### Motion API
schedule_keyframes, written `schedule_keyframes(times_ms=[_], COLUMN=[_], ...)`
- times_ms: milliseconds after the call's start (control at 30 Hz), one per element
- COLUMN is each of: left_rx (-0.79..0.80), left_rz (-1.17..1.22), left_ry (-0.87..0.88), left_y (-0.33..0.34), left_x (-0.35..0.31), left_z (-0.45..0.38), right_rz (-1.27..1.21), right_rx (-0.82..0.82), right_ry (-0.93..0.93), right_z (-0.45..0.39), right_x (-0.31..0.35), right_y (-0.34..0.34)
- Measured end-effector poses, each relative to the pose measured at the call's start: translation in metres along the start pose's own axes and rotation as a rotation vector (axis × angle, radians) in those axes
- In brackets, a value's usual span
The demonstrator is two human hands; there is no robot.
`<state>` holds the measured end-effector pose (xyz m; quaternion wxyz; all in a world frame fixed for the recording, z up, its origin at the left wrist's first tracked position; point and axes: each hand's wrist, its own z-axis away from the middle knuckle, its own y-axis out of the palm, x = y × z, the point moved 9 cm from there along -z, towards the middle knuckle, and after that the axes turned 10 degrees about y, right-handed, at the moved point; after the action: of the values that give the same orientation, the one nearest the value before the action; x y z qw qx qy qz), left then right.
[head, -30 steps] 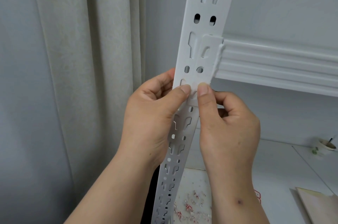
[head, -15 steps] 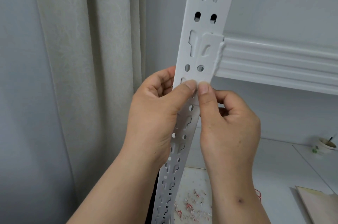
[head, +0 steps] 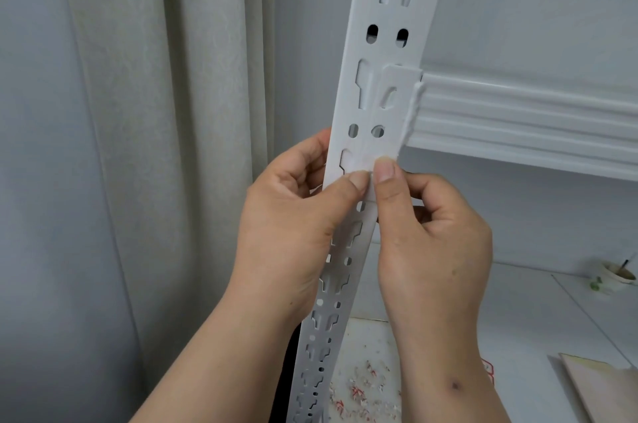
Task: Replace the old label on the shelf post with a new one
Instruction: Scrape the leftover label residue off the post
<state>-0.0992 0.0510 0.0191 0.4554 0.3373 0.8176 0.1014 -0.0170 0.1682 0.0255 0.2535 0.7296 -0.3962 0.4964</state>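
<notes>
Label (head: pixel 359 165): white, on shelf post (head: pixel 383 105) face, just below beam joint.
L hand (head: pixel 293 225): fingers curled round post, thumb on label.
R hand (head: pixel 435 236): curled, thumb pressing label.
Tip: prob. rub thumbs outward, firm, no bubbles.

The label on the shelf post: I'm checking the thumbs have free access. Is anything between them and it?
Nothing visible does. Both thumbs, left hand and right hand, press directly on the white label on the shelf post.
</notes>
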Motion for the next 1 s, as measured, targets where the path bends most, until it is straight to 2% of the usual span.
schedule_keyframes(times_ms=[233,500,767,1000], left_rx=[-0.048,-0.003,-0.070,-0.040], left_rz=[-0.031,-0.036,-0.061,-0.029], left_ry=[0.020,0.012,0.020,0.002], left_y=[-0.0002,-0.0007,-0.0009,-0.0027], left_x=[-0.0004,-0.0001,0.0012,0.0019], left_z=[-0.0013,-0.0014,-0.0027,-0.0037], right_rz=[0.006,0.013,0.014,0.018], right_rx=[-0.005,0.004,-0.012,0.003], right_ry=[-0.006,-0.011,-0.018,-0.011], right_z=[-0.0002,-0.0012,-0.0019,-0.0028], right_x=[-0.0001,-0.0004,-0.0005,-0.0008], right_y=[0.0003,0.0003,0.0004,0.0006])
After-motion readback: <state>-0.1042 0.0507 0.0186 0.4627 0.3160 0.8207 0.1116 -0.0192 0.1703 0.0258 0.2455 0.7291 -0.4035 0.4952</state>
